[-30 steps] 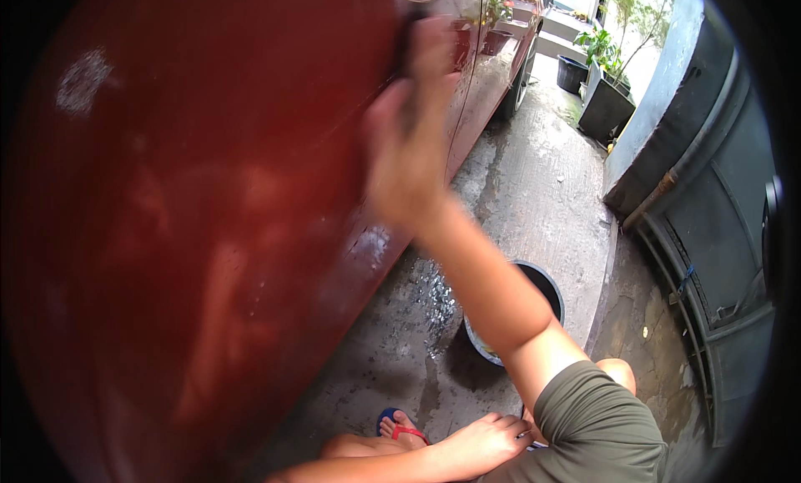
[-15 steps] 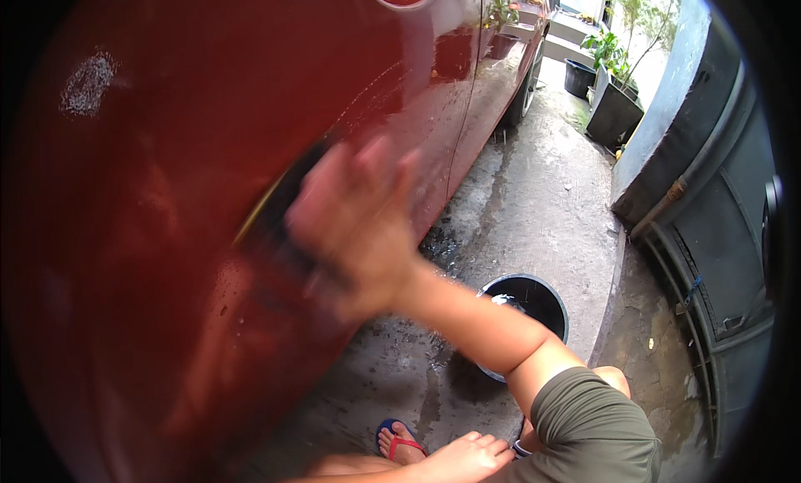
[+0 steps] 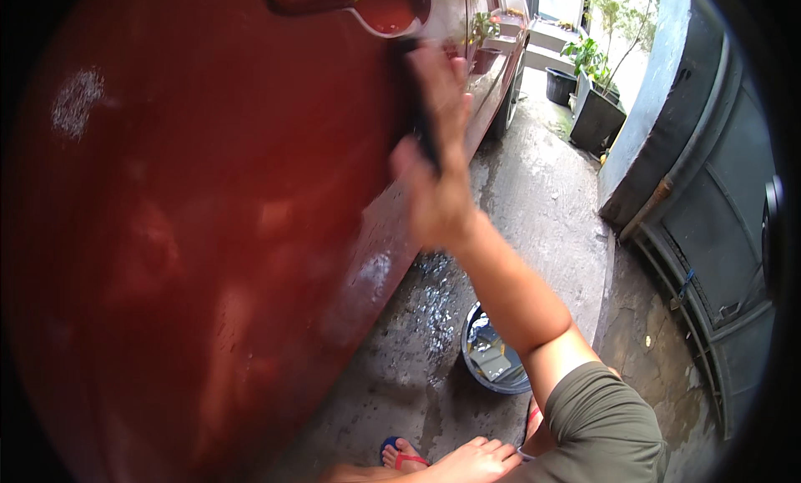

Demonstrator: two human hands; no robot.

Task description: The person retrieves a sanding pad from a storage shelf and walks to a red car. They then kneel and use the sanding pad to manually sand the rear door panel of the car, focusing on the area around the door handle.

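My right hand [image 3: 442, 149], smeared by motion, presses a dark sponge-like pad [image 3: 409, 91] against the side of a red car door [image 3: 250, 149]. The fingers lie along the pad, just below the door handle recess [image 3: 392, 16]; the pad's far side is hidden. Low in view my left hand [image 3: 480, 462] rests with its fingers stretched out flat on my leg, holding nothing. Pale foam patches [image 3: 77, 103] mark the door at the far left and along its lower edge. Beneath my right forearm stands a round dark bucket [image 3: 467, 358] with water in it, partly covered by the arm.
Wet concrete [image 3: 551, 199] with suds runs alongside the car. My foot in a blue and red flip-flop [image 3: 400, 456] is near the lower edge. On the right are a grey metal gate [image 3: 717, 224] and a pillar [image 3: 659, 108]. Potted plants [image 3: 596, 108] stand farther back.
My right hand has swept the pad up and to the right across the door, toward the handle. More of the bucket's inside shows. My left hand stays on my leg.
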